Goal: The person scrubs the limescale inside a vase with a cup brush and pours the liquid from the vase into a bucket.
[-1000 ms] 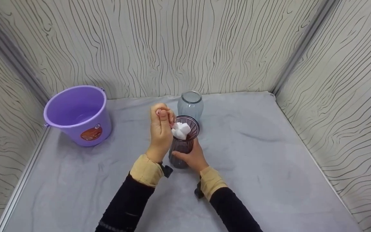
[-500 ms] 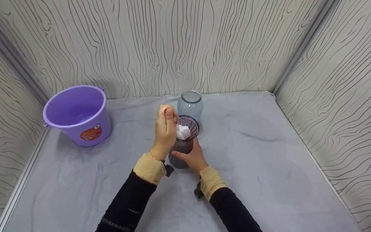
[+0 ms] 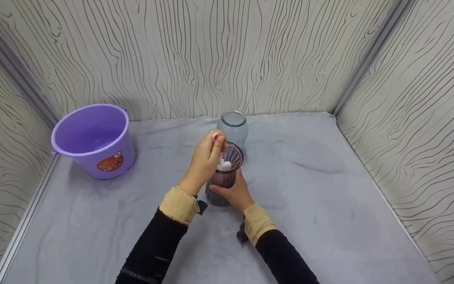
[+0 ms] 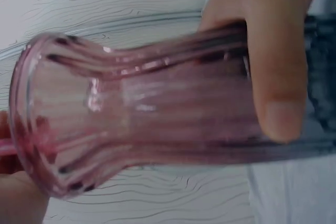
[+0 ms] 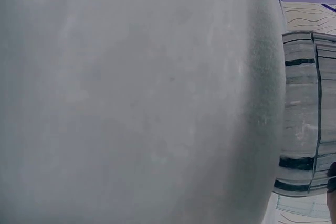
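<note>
A: Where does the ribbed purple glass vase (image 3: 224,173) stand?

B: Upright on the grey cloth (image 3: 309,189), near the middle and a little toward the back. Its flared mouth faces up, and a wad of white tissue (image 3: 224,165) sits inside the mouth.

A: Who has hold of it?

B: The right hand (image 3: 233,193) wraps round the lower body of the vase from the near side, thumb across the front. In the left wrist view that thumb lies curled over the ribbed glass.

A: And the other hand?

B: The left hand (image 3: 206,161) is at the rim from the left, fingertips bunched and dipping into the mouth, pinching the tissue. The two hands are close together, one above the other on the same vase.

A: What is around it?

B: Just behind the vase stands a clear blue-grey glass jar (image 3: 233,127), upright with an open mouth; whether the two touch I cannot tell. Well off to the left sits a purple plastic bucket (image 3: 95,140) with an orange label on its side, close to the left wall. Panels with a wavy wood-grain pattern close in the cloth on three sides.

A: The right wrist view?

B: Mostly a blurred grey surface, with a strip of ribbed glass at its right edge.
</note>
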`<state>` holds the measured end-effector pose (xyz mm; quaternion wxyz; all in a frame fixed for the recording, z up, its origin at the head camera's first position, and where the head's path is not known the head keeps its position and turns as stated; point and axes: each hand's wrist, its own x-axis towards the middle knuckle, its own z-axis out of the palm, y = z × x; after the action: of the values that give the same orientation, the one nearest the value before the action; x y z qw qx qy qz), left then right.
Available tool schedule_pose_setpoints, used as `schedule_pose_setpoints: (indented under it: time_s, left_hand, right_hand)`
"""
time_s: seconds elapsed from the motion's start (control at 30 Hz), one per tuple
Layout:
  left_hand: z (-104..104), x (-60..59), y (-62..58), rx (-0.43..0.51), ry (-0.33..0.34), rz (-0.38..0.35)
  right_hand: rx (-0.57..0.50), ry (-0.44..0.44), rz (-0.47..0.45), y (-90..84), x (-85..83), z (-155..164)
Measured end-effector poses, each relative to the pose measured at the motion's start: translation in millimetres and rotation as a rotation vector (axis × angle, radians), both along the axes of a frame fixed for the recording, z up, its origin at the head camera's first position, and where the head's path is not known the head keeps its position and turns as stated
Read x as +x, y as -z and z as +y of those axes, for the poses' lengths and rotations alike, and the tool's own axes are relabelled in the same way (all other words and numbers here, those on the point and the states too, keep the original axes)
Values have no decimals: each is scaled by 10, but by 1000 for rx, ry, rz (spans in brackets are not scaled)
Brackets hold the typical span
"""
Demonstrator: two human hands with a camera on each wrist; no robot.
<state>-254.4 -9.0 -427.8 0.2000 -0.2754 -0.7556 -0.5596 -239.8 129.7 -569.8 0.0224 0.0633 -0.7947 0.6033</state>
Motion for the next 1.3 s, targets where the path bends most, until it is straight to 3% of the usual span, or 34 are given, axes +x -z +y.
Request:
schedule_pose_setpoints:
  time_s: [0.2,0.57,0.8,1.07,1.3]
  left_hand:
    - [-53,8,-20,-184,2,-25]
    - [-82,31,-31,-332,-46,-74]
    - [-77,44,-8,-384,-62,-32]
    - [-59,81,-2,-513,-138,47]
    - [-57,94,-20,-562,-92,46]
  right_hand:
    - [-5,-1,-12,-3,-3,11]
    - [16,-23,-14,5,-12,-14]
    - [18,-21,-14,-12,-8,-10]
    - [29,-9,-44,-37,2,-4]
    - [9,-15,-37,-36,10,-5]
